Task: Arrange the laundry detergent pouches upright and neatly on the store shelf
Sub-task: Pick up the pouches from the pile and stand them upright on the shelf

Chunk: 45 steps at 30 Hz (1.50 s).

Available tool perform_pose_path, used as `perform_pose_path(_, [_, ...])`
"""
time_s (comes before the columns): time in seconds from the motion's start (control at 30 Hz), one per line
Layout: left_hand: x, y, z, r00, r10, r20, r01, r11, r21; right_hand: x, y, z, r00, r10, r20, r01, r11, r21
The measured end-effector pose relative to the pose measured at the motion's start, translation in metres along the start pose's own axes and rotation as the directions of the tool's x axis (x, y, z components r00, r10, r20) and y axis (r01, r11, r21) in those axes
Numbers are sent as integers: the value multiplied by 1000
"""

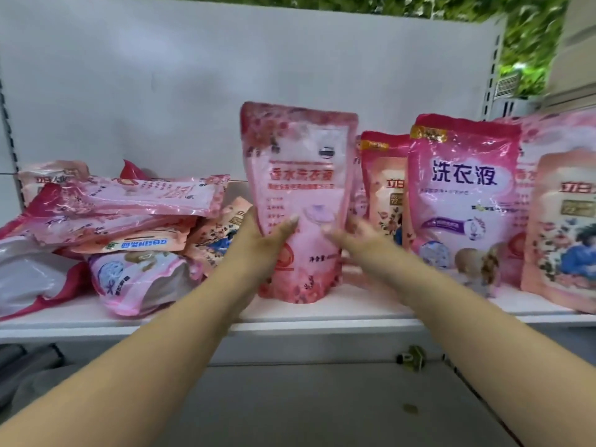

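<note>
The white store shelf (322,312) carries the whole job, with its pale back panel (193,91) rising behind. On its left lies the largest mass — a jumbled heap of pink pouches (113,227) lying flat and crosswise on one another, none upright. On the right stands the finished part: a row of upright pouches, the most legible being a large pink one with bold dark lettering (464,198), a shorter peach pouch (383,188) set behind and to its left, and another peach pouch with a floral print (561,240) at the far right edge.

Between heap and row stands the pink rose-print pouch (298,201), upright, its base on the shelf near the front edge. The left hand (261,243) grips its lower left side, thumb across the front face and fingers curled behind. The right hand (358,240) is at the lower right edge, thumb lying toward the front; the picture is smeared there, so I cannot tell whether it clasps the pouch or merely rests loose against it.

The step in hand looks like setting this pouch on its base and squaring it up — roughly the middle of the task, since the heap remains untouched. The next move probably calls for sliding the pouch rightward until it stands close beside the shorter peach pouch, face forward, then letting go gently: the soft, liquid-filled body may slump or tip if the base is not flattened first. After that, a reach left into the heap for the topmost pouch.
</note>
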State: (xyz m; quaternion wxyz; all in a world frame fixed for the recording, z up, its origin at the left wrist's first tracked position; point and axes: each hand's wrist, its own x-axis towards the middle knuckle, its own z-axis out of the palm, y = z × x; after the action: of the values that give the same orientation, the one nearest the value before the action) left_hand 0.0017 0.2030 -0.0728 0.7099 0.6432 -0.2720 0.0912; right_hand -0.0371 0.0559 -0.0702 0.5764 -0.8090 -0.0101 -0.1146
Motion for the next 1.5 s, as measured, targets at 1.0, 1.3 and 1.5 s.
perform_pose_path(1.0, [65, -5, 5, 988, -134, 71, 52, 741, 670, 88, 15, 5, 918, 51, -393, -47, 999, 20])
perform_pose_path(1.3, [-63, -3, -48, 834, 160, 528, -551, 212, 807, 59, -4, 18, 910, -247, -332, 16, 823, -568])
perform_pose_path(1.5, [-76, -25, -69, 829, 304, 470, -501, 30, 865, 56, -21, 67, 997, -72, -33, 28, 712, -702])
